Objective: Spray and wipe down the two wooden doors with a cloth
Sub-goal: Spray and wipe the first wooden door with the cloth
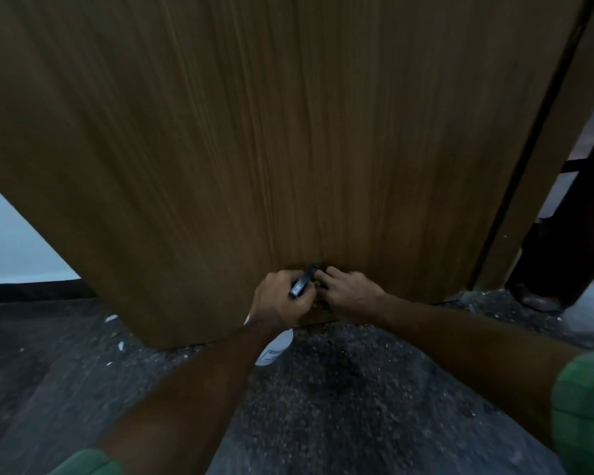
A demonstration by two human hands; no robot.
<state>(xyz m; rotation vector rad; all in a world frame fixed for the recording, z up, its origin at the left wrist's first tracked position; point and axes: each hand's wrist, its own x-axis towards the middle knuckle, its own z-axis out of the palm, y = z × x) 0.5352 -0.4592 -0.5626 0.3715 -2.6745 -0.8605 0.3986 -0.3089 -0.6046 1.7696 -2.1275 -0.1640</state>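
Where wooden door (254,149) meets speckled floor (340,389), door frame (542,186) alongside

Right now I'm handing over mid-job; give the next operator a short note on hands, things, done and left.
Left hand: grips the spray bottle, black nozzle toward the wooden door.
Right hand: fingers curled at the nozzle tip; what it holds, if anything, is unclear.
Both hands are low at the door's bottom edge, above the speckled floor.
No cloth visible. Wiped area cannot be judged; second door not in view.
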